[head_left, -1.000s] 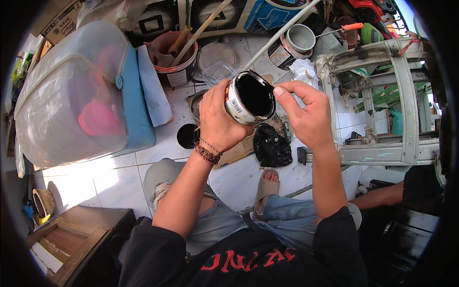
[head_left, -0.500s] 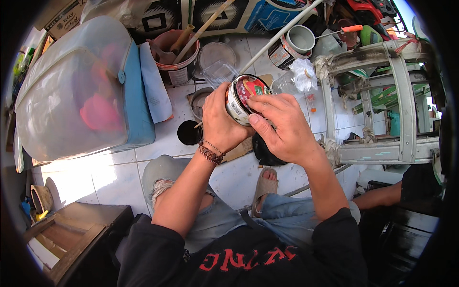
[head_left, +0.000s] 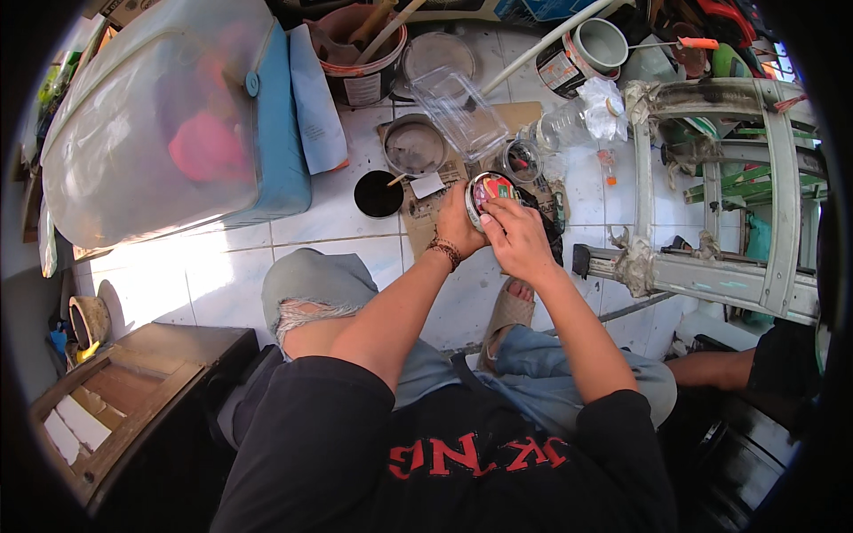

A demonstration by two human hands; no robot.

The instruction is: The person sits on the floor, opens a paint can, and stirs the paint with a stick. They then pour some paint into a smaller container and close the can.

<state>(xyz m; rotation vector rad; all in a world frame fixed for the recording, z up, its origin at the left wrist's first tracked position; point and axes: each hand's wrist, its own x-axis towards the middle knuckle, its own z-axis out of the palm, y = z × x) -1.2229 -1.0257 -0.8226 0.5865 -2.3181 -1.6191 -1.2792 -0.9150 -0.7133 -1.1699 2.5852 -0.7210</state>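
A small round tin can (head_left: 490,189) with a red, green and white top is tilted between my hands above the floor. My left hand (head_left: 461,221) is wrapped round its left side and underside. My right hand (head_left: 520,236) grips it from the right, fingers bent over the top and thumb at the near rim. Beyond my left hand are a black round pot (head_left: 378,196) with a thin stick leaning in it and a shallow round tin (head_left: 416,145). A clear plastic jar (head_left: 522,161) stands just beyond the can.
Cardboard (head_left: 421,218) covers part of the tiled floor, with a clear plastic tray (head_left: 462,114) partly over it. At left stands a large translucent storage box (head_left: 147,142); a grey metal frame (head_left: 711,275) is at right. Buckets (head_left: 362,67) line the back. Another person's limb (head_left: 711,367) shows at right.
The view has shifted, and my hands with the can sit lower and farther from my head. More of the cardboard and the plastic jar shows. Both hands still hold the can.
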